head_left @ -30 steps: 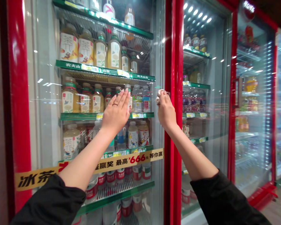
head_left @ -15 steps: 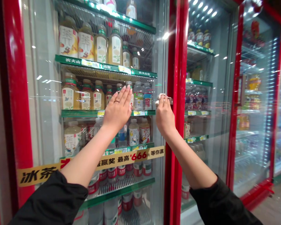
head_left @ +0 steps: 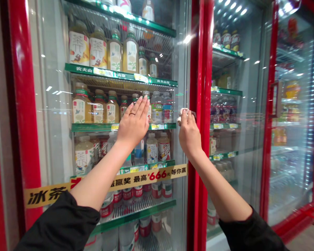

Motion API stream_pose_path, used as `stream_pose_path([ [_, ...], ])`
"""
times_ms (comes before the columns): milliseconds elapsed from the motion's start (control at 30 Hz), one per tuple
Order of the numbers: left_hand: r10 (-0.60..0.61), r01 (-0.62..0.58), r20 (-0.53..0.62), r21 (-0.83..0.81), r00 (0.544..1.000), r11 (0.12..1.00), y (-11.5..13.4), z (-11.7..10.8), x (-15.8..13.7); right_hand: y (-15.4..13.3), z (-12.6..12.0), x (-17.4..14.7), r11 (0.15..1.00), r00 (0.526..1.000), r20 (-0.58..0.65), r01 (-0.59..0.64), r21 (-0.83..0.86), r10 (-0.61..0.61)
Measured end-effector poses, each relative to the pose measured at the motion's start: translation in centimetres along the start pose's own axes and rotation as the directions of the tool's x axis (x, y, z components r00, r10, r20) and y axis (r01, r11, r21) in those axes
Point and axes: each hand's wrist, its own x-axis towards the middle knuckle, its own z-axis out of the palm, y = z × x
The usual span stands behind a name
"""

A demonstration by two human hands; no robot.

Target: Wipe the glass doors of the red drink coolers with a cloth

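Fingers stretched out, my left hand (head_left: 134,120) lies flat against the glass door (head_left: 52,139) of a drinks fridge, with a ring on one finger. Bottles show on the shelves behind the glass. Over by the right side of the door, my right hand (head_left: 189,134) presses a crumpled white cloth (head_left: 183,112) to the surface next to the red door frame (head_left: 205,87). Its fingers lie over the cloth and partly hide it.
A yellow banner strip (head_left: 146,176) with printed characters runs across the door below my hands. To the right stands another fridge door, then a red-framed one with a handle (head_left: 276,99). Green shelf edges (head_left: 157,82) carry price tags.
The whole view has shifted slightly, so the fridge sits a little further right. My right hand with the cloth is slightly lower on the door; my left hand stays in place on the glass.
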Motion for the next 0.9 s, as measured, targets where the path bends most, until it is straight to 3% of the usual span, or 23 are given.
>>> stream_pose_path([
  [300,0.016,-0.017,-0.034,-0.025,0.999,1.000,-0.2,0.3,-0.1,0.1,-0.1,1.6,0.997,0.998,-0.020,0.060,-0.045,-0.061],
  [533,-0.004,0.004,0.004,-0.016,1.000,1.000,0.2,0.0,0.0,-1.8,0.0,-0.5,0.999,0.999,-0.007,0.042,0.000,-0.042],
  [733,0.017,-0.017,-0.005,-0.004,1.000,1.000,0.0,0.0,-0.1,-2.6,0.0,1.7,0.990,0.991,0.003,0.133,0.034,-0.134],
  [900,0.027,-0.027,-0.014,-0.001,1.000,1.000,-0.1,0.2,-0.1,-2.7,0.3,-0.3,0.997,0.998,-0.014,0.052,-0.065,-0.053],
])
